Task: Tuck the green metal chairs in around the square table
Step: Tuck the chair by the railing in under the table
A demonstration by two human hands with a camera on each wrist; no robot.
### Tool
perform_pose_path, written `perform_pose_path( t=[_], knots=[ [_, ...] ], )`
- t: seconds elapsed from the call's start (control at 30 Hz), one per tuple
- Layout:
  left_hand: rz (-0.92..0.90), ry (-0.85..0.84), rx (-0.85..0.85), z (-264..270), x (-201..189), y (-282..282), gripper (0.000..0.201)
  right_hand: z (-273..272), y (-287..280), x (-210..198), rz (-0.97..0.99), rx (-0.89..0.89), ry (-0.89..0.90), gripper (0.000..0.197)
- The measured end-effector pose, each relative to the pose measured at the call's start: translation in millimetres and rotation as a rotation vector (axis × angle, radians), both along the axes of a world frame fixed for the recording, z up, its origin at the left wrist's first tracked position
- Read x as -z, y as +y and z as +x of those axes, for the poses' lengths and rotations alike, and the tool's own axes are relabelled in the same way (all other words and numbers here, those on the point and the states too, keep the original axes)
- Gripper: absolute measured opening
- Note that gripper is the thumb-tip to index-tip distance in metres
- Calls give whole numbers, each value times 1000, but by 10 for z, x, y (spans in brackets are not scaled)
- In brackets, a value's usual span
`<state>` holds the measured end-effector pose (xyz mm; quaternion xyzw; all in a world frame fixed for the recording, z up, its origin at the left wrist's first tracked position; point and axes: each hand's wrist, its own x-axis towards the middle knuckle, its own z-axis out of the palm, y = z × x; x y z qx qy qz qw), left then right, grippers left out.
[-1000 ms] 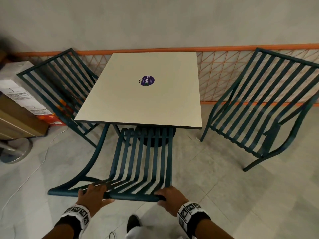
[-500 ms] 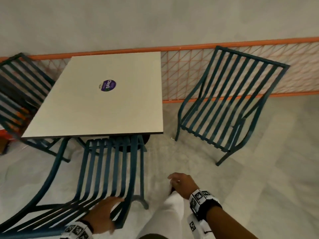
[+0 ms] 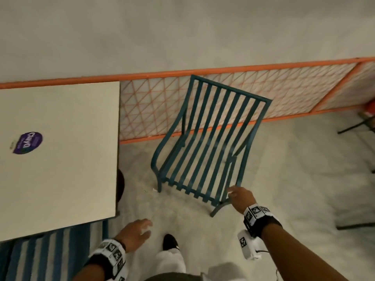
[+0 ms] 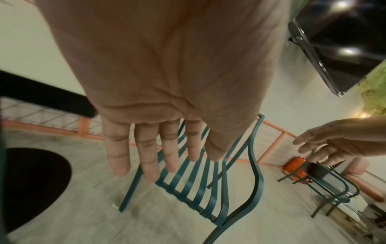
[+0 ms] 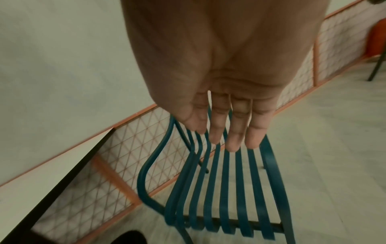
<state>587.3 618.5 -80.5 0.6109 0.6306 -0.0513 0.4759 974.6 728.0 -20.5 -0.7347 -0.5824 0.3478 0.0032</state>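
Square table (image 3: 60, 159) and green chair (image 3: 207, 151) stand on pale floor (image 3: 294, 179).

The head view looks steeply down from standing height, with the surface (image 3: 60, 149) at left and the slatted green chair (image 3: 205, 151) ahead. Each wrist view looks along its palm from close range, fingers filling the top. All three share that chair and the orange mesh fence (image 3: 284, 92) beyond it.

- The bench (image 3: 60, 159) is placed at the left, against the railing (image 3: 294, 88).
- A chair (image 3: 207, 151) is set to its right, apart from it, before the railing.
- Another chair (image 3: 46, 252) is tucked under the bench's near edge.
- A sticker (image 3: 27, 142) is stuck on the bench.
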Motion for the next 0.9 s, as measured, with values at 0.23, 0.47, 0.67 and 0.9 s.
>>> perform_pose_path(
  t=[0.23, 0.47, 0.67, 0.9],
  knots=[
    [-10, 84, 41, 1011, 36, 969, 39, 689, 670, 245, -109, 21, -24, 35],
    [-119, 78, -99, 2133, 227, 1133, 60, 1199, 1309, 747, -287, -262, -46, 44],
    [-307, 86, -324, 2861, 637, 759, 52, 1499, 1914, 1150, -208, -795, -341, 51],
    [-485, 55, -534, 3373, 746, 187, 45, 1525, 2307, 1656, -240, -1035, -406, 82]
  ],
)
